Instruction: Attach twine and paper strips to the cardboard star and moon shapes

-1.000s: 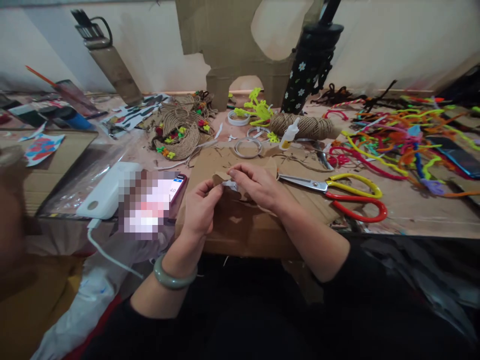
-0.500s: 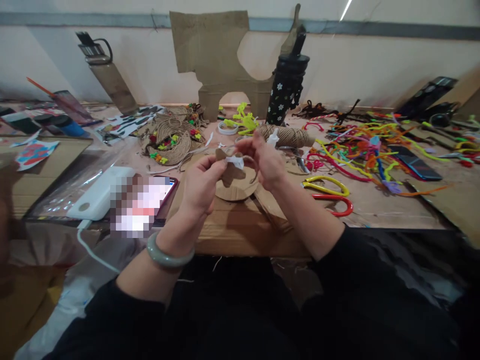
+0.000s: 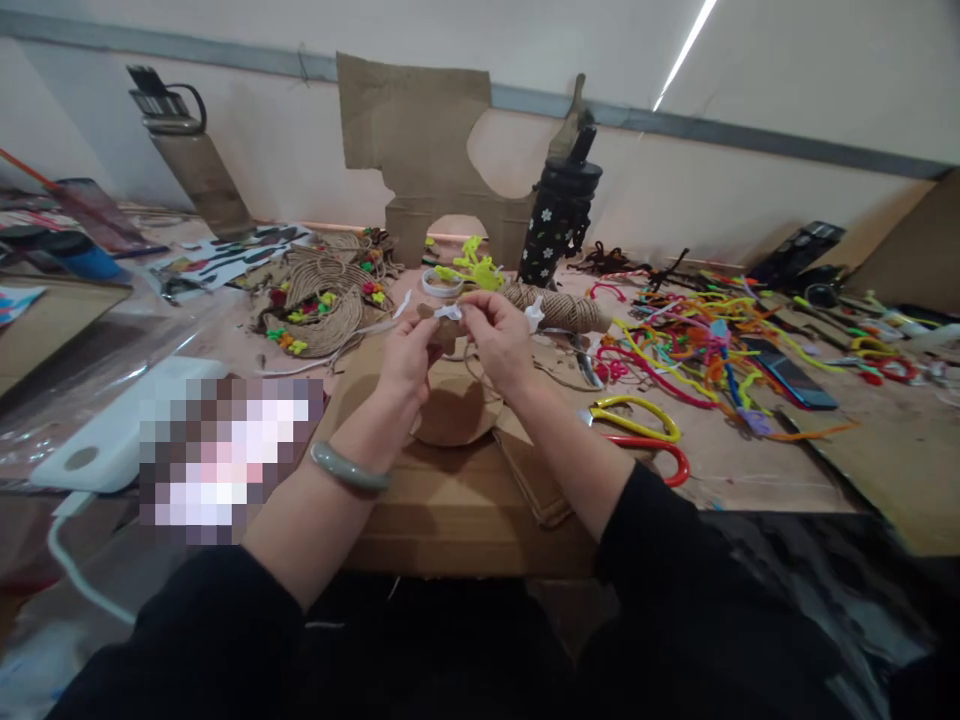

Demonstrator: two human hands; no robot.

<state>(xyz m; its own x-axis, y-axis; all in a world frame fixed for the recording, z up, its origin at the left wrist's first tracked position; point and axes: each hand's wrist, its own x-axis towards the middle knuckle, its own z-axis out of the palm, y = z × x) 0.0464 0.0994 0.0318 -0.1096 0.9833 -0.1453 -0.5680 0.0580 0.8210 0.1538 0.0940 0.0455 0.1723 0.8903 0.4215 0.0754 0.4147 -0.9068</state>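
Observation:
My left hand point(image 3: 409, 352) pinches a small brown cardboard cutout point(image 3: 444, 330) with a white strip point(image 3: 448, 313) across it. My right hand point(image 3: 501, 338) is closed at the cutout's right edge, fingertips beside the white strip. A strand of twine point(image 3: 471, 365) runs from the right fingers and curves down below them; its end is hidden. Under both hands lies a round cardboard disc point(image 3: 454, 410) on a larger cardboard sheet point(image 3: 465, 545).
Yellow and red-handled scissors point(image 3: 637, 420) lie to the right, near tangled pipe cleaners point(image 3: 720, 350). A twine roll point(image 3: 562, 308), coiled rope piece point(image 3: 322, 290) and black bottle point(image 3: 555, 220) stand behind. A white power bank point(image 3: 124, 425) is at left.
My right hand has come down and closed in on the cutout, its fingers now near the white strip. The view has shifted, with the table lower in sight.

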